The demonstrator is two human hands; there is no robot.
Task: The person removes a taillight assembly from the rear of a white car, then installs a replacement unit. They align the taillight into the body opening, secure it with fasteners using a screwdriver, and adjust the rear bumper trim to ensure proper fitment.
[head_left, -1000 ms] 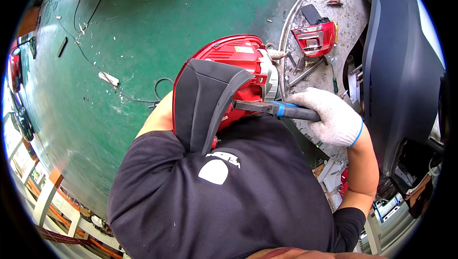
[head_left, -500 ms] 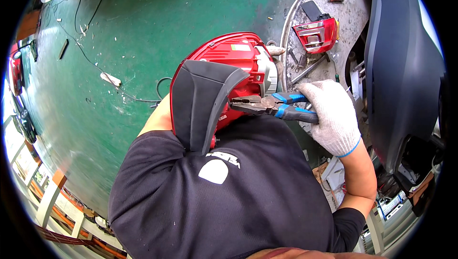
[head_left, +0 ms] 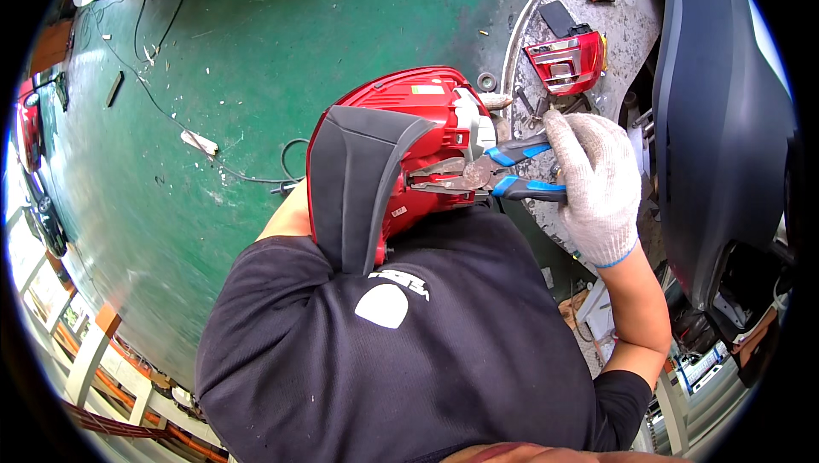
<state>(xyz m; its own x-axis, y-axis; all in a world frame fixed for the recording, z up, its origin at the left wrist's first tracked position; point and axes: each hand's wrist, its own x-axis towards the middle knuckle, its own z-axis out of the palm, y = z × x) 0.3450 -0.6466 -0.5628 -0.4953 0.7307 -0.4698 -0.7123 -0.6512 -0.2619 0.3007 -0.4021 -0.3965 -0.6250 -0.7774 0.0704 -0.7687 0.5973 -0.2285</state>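
Note:
A red car tail light (head_left: 426,113) with a dark grey trim panel (head_left: 345,181) on its near left part is held in front of my chest. My left hand (head_left: 495,101) supports it from behind; only gloved fingertips show past its right edge, the rest being hidden. In a white knit glove, my right hand (head_left: 601,186) grips blue-and-black pliers (head_left: 478,175). Their handles are spread and the jaws are parted, with the tips at the inner edge of the grey panel. Whether the tips touch it I cannot tell.
On the worn workbench (head_left: 618,32) to the right lie another red tail light (head_left: 570,64), a dark flat piece (head_left: 557,19) and several small tools. A large dark bumper (head_left: 717,122) stands beyond. A cable (head_left: 247,178) crosses the green floor (head_left: 256,62).
The pliers' handles and jaws have spread apart, and the right hand has loosened around them. The tail light has shifted slightly downward in view.

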